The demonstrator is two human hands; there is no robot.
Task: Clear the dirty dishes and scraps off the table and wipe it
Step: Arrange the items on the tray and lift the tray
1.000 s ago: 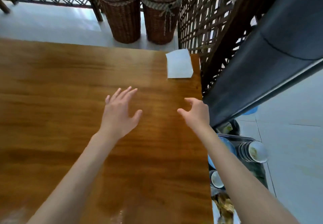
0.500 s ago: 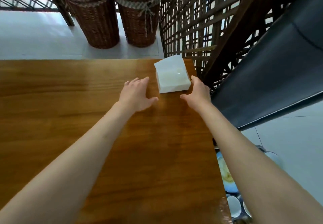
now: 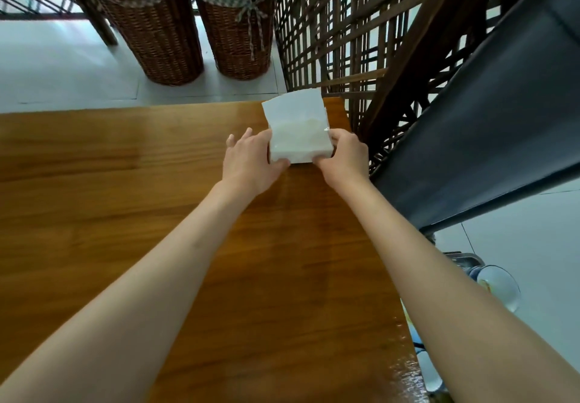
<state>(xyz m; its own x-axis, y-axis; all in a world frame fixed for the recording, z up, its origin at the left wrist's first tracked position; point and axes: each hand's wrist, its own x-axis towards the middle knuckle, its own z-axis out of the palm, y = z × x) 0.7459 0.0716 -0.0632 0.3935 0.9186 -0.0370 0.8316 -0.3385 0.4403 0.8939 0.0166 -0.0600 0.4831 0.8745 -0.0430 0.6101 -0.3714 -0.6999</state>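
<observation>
A white pack of paper napkins point(image 3: 298, 129) in clear wrap lies at the far right corner of the brown wooden table point(image 3: 125, 214). My left hand point(image 3: 251, 160) grips the pack's left side, thumb along its near edge. On the pack's right side my right hand point(image 3: 343, 156) holds it with curled fingers. Both forearms stretch across the tabletop. Dirty bowls and plates point(image 3: 496, 286) sit stacked low beside the table at the right, partly hidden by my right arm.
Two tall wicker baskets point(image 3: 175, 32) stand on the pale floor beyond the table's far edge. A dark wooden lattice screen point(image 3: 354, 32) rises just past the far right corner. A dark grey padded bench back point(image 3: 489, 126) runs along the table's right side.
Both hands have moved forward from mid-table to the napkin pack and closed round its two sides. The view has shifted forward with them.
</observation>
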